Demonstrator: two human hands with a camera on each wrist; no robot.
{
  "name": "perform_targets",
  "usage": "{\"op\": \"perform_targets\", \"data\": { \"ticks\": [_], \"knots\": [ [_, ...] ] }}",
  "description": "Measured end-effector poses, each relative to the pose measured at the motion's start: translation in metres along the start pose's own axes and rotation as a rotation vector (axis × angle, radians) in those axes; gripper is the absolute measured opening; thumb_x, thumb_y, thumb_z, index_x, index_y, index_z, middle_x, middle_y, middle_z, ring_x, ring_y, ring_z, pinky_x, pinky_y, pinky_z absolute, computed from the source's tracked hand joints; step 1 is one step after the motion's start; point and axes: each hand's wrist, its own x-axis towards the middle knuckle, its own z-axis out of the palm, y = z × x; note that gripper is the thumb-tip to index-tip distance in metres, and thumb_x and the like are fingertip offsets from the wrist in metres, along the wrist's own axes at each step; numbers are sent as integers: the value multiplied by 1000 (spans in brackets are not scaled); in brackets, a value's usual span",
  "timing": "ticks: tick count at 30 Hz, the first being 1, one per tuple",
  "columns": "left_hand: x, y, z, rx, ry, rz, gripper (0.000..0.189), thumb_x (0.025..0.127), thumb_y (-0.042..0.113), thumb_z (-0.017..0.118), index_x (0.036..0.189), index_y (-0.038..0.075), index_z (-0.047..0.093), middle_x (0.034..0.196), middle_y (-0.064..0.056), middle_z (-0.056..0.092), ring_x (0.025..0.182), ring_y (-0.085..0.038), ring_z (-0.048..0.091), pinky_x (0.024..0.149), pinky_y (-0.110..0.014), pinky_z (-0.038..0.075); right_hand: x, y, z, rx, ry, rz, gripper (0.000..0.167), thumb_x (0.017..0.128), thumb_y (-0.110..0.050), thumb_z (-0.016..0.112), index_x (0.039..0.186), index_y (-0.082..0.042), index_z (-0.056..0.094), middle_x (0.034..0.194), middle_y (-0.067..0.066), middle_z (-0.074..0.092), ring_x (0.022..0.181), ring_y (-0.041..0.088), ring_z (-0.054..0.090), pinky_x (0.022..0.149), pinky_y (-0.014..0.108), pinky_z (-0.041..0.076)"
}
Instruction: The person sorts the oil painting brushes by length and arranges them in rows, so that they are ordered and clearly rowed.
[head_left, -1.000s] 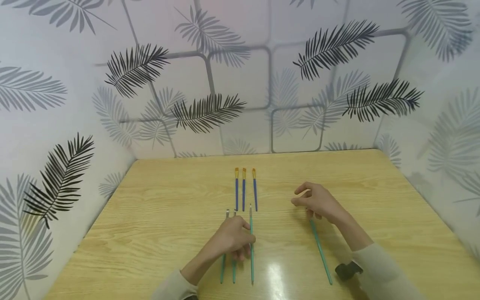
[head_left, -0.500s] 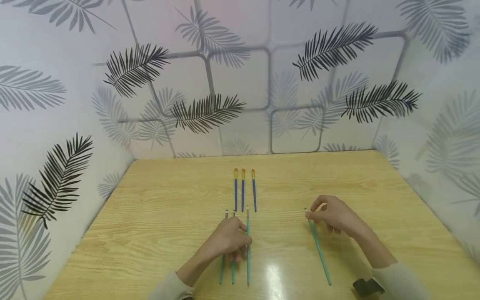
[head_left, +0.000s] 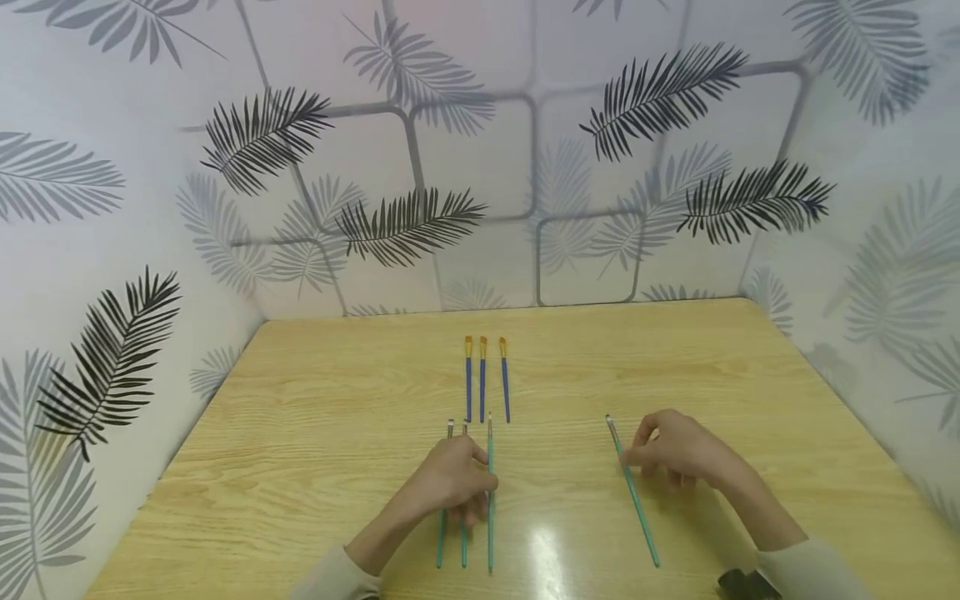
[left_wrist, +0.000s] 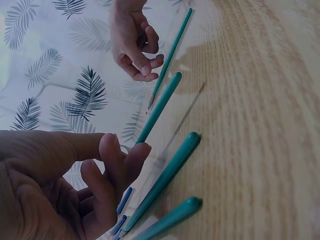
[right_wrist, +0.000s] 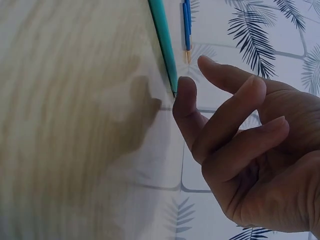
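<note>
My left hand (head_left: 456, 477) pinches a green-handled paintbrush (head_left: 491, 525) between thumb and finger. In the left wrist view that brush's handle (left_wrist: 162, 102) stands off the wood, its thin shadow apart from it. Two more green paintbrushes (head_left: 440, 542) lie beneath this hand, their middles hidden by it. To the right, another green paintbrush (head_left: 640, 508) lies slanted, bristle end up and to the left. My right hand (head_left: 678, 450) is beside its upper part, fingers loosely bent, with fingertips at or very near the handle. In the right wrist view nothing is gripped in its fingers (right_wrist: 187, 100).
Three blue-handled paintbrushes (head_left: 483, 387) with orange bristles lie side by side farther back on the wooden table (head_left: 322, 383). Leaf-patterned wall covering (head_left: 495, 167) rises behind the table and along both sides.
My left hand has shifted its green paintbrush slightly left, towards the two beneath it. My right hand has moved from the slanted brush's bristle end down along its right side; that brush lies nearly unchanged.
</note>
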Motion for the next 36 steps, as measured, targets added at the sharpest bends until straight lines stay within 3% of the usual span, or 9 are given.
{"op": "perform_targets", "data": {
  "ticks": [7,16,20,24,32,36],
  "knots": [
    [0,-1,-1,-5,-13,16,49,87,2,64,128,-21,49,59,-8,70,37,-9,59,36,-18,46,-1,-2,8,-79,29,18,28,83,-28,79,89,-5,64,69,5,70,40,5,38,40,17,37],
    [0,1,-3,-7,-21,15,50,87,2,64,128,-22,48,60,-10,70,37,-9,59,36,-19,47,3,-2,12,-112,29,-105,15,82,-14,75,75,-3,67,56,2,63,35,0,35,37,14,32],
    [-1,1,-2,-9,-22,-15,49,87,3,65,127,-20,49,59,-10,70,37,-10,59,36,-19,48,3,-4,18,-168,44,-131,21,80,-10,71,61,-6,63,47,-5,51,36,1,32,37,14,30],
    [-1,-1,-1,-14,-28,1,48,87,3,65,125,-20,49,59,-10,70,37,-10,60,36,-19,47,3,-6,24,-223,68,-161,31,76,-6,66,51,-13,50,44,-10,40,36,2,30,37,14,27],
    [-2,-1,0,-40,-40,39,48,87,2,64,125,-21,48,60,-11,70,37,-9,59,34,-15,43,4,-7,26,-217,53,-137,37,79,-9,64,50,-18,42,44,-11,35,37,1,27,38,14,25],
    [-2,-1,-1,-26,-34,34,48,87,2,64,126,-21,48,60,-11,70,37,-9,59,35,-17,45,4,-7,21,-175,21,-127,27,85,-11,63,60,-12,53,47,-9,39,39,3,30,39,14,27]
  ]
}}
